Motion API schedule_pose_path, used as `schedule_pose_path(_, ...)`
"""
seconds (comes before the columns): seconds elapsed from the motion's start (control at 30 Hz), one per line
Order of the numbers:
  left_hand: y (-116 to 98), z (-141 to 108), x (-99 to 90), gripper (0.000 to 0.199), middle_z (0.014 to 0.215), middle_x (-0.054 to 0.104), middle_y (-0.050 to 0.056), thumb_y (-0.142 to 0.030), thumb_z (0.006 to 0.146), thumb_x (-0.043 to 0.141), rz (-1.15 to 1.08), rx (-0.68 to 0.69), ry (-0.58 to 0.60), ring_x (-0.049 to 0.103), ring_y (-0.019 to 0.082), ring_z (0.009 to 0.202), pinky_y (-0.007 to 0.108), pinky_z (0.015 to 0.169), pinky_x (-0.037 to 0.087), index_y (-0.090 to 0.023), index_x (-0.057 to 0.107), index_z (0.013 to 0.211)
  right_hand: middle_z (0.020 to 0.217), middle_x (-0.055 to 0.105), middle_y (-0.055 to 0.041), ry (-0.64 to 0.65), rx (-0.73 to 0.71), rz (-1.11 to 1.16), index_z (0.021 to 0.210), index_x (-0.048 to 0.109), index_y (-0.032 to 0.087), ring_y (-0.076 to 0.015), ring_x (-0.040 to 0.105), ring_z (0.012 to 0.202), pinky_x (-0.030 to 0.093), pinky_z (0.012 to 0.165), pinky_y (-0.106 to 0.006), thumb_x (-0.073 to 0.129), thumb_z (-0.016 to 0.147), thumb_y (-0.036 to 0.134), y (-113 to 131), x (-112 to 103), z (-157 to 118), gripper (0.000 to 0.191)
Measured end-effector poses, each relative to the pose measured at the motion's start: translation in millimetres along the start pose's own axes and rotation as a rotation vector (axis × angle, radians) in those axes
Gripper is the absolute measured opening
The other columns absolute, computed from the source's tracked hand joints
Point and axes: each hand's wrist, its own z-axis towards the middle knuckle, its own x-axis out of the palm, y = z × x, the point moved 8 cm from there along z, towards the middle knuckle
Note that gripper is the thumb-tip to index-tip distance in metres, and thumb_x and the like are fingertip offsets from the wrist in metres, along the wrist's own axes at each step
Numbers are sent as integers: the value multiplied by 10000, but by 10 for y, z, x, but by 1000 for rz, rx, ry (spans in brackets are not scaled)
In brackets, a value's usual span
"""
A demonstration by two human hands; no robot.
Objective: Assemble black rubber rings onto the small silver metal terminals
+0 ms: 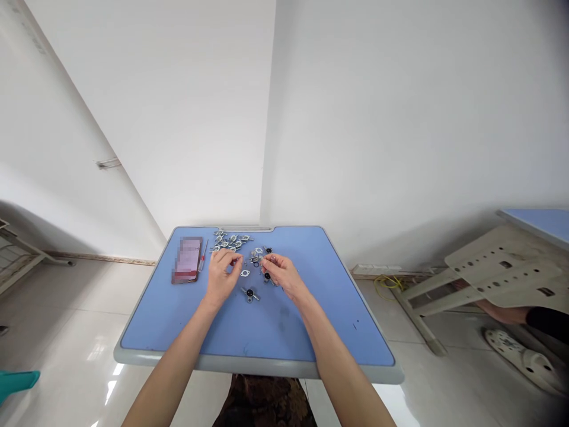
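Observation:
My left hand (221, 274) hovers over the blue desk with thumb and forefinger pinched together; anything between them is too small to make out. Facing it, my right hand (283, 274) also pinches, fingertips closed at a small item I cannot name. Between the hands lie small metal pieces (254, 260), partly hidden. An oval metal plate with a round hole (245, 273) rests flat beside my left thumb. Nearer me sits a small metal part with a black round centre (249, 293) and two prongs. A similar black-centred part (267, 276) is partly under my right fingers.
A pile of small metal parts (232, 239) lies at the back of the blue desk (178, 326). On the left are a phone (190, 261) and a thin screwdriver (202, 261). Another desk (498, 267) stands at right, with a person's shoe (520, 356) beneath.

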Motion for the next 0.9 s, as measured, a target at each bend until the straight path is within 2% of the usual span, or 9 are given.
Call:
schedule_pose_path(0.07,105,29,-21,169,779,599,27,-274,869,497,-137,-80,81,542,152,738,306,756,437,-191,616,781,548,537,43,1,-16,-57,642,562,180,-47,268,388,203,380,-195,598,700,391,27,-12,-7,222)
schedule_pose_path(0.13,128,17,80,117,789,600,28,-272,829,559,-280,-101,314,556,154,760,280,735,453,-185,638,823,555,547,39,17,-39,-143,635,560,180,-58,306,416,239,411,-200,587,708,360,62,-11,-26,197)
schedule_pose_path(0.2,108,-34,156,117,860,606,36,-240,801,592,-337,-92,507,562,159,819,276,772,454,-188,650,889,563,556,32,84,-62,-247,642,565,177,-74,356,460,275,452,-207,572,718,330,92,29,-59,171)
schedule_pose_path(0.27,84,-117,234,165,926,604,38,-204,766,620,-325,-79,672,560,165,860,279,800,451,-199,647,928,563,543,33,189,-78,-349,644,566,175,-87,390,502,297,483,-211,555,726,299,106,97,-109,150)
schedule_pose_path(0.37,81,-249,359,196,933,602,24,-181,720,642,-194,-58,846,557,178,866,280,784,443,-200,638,915,577,516,37,317,-75,-523,642,568,173,-96,408,540,312,505,-213,530,729,263,94,182,-191,130)
schedule_pose_path(0.43,94,-300,418,183,904,597,16,-175,712,632,-96,-39,895,555,179,841,279,767,431,-191,633,894,605,522,30,358,-61,-654,651,575,171,-101,421,564,324,525,-217,524,729,247,80,215,-232,120)
schedule_pose_path(0.53,121,-321,460,175,878,596,16,-150,720,590,-31,-45,902,556,177,813,267,739,419,-184,627,887,660,562,17,374,-48,-777,683,580,175,-106,450,592,333,554,-219,517,749,245,77,252,-269,115)
schedule_pose_path(0.9,203,-323,469,103,824,596,10,-160,743,560,-41,-119,870,563,163,759,249,656,415,-186,621,821,732,635,-24,340,-147,-1065,730,592,179,-134,535,657,317,586,-229,493,808,188,102,350,-311,125)
